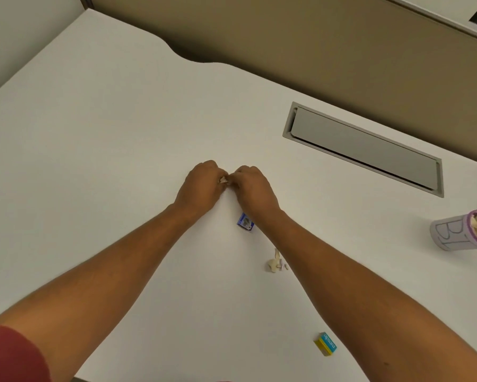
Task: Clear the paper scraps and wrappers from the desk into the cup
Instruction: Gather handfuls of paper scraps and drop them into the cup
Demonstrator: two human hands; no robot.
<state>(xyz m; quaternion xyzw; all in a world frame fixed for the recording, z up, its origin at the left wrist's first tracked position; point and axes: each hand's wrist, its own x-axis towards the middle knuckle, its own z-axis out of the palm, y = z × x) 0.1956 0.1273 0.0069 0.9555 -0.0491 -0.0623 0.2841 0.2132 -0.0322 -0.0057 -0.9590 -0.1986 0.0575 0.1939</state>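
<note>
My left hand [201,186] and my right hand [252,187] meet at the middle of the white desk [107,133], fingertips pinched together on a small tan paper scrap [224,180]. A crumpled cream scrap with tiny bits [274,264] lies nearer to me, beside my right forearm. A small blue box [245,221] rests just under my right wrist. At the far right stands a white cup with a purple rim [452,232], tilted toward me in the view, with crumpled paper inside it.
A yellow and blue small box [325,343] lies near the desk's front edge on the right. A grey cable hatch [364,148] is set into the desk at the back right. A tan partition rises behind the desk.
</note>
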